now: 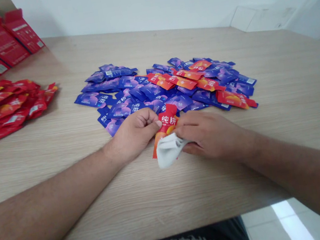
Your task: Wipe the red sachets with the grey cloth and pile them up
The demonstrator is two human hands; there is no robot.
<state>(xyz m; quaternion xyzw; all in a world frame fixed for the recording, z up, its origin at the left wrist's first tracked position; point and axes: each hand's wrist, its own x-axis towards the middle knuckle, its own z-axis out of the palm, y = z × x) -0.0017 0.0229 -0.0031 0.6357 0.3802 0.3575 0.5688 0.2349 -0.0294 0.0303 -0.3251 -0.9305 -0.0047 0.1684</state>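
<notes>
just beside the blue pile (131, 92), the left hand (138, 134) pinches the red packet (168, 122) between closed fingers; the right hand (207, 133) bunches a white cloth (169, 150) in curled ones. best wipe lightly, packet braced flat.

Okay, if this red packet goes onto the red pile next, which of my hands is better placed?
Probably your left hand: it's at the red packet's edge and nearer the red pile, while your right hand holds the white cloth.
</notes>
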